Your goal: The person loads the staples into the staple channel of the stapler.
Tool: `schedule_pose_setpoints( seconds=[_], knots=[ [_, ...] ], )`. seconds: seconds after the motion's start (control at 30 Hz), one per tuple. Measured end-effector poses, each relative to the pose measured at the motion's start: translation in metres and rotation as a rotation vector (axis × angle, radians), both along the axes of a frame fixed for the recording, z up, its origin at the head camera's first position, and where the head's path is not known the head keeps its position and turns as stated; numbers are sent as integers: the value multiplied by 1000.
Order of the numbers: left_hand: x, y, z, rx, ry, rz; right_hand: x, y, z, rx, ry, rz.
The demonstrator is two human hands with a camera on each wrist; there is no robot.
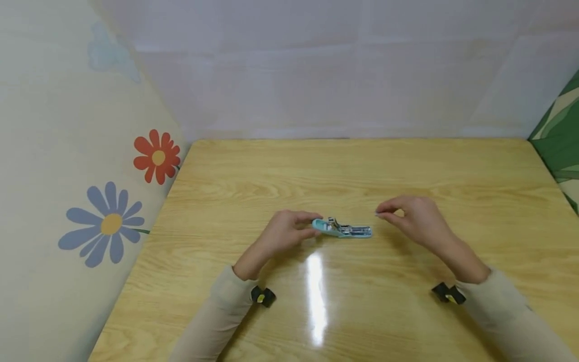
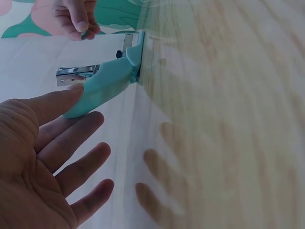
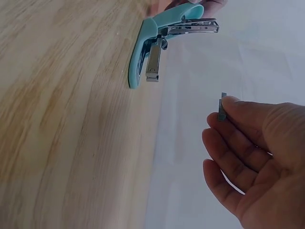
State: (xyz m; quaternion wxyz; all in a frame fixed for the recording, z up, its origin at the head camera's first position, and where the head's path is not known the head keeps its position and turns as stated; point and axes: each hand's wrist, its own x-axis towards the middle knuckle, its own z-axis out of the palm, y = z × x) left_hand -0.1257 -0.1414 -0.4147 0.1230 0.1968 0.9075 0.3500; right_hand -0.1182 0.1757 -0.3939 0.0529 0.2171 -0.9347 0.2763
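Observation:
A light teal stapler [image 1: 331,232] is spread wide open low over the table, its metal magazine [image 3: 154,59] showing. My left hand [image 1: 284,230] pinches one end of the stapler between thumb and forefinger, as the left wrist view shows, while the other fingers spread loosely below. To the right, apart from the stapler, my right hand [image 1: 418,221] pinches a short strip of staples [image 3: 222,109] between thumb and forefinger. In the right wrist view the strip is small, grey and held nearly upright, and the remaining fingers of that hand are curled inward.
Both hands are over a wood-grain table [image 1: 253,166]. Behind it hangs a white sheet [image 1: 289,90]. A pale wall with painted flowers [image 1: 110,224] stands at the left, and a green leaf-patterned surface [image 1: 563,136] at the right.

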Motion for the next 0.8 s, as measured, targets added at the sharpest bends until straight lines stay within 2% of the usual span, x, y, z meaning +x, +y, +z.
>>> schedule_pose_setpoints(
  seconds=[0.47, 0.8],
  knots=[
    [-1, 4, 0, 15, -16, 7, -5, -14, -2, 4, -19, 29],
    [-1, 1, -1, 20, 5, -11, -6, -23, -5, -15, -26, 73]
  ],
)
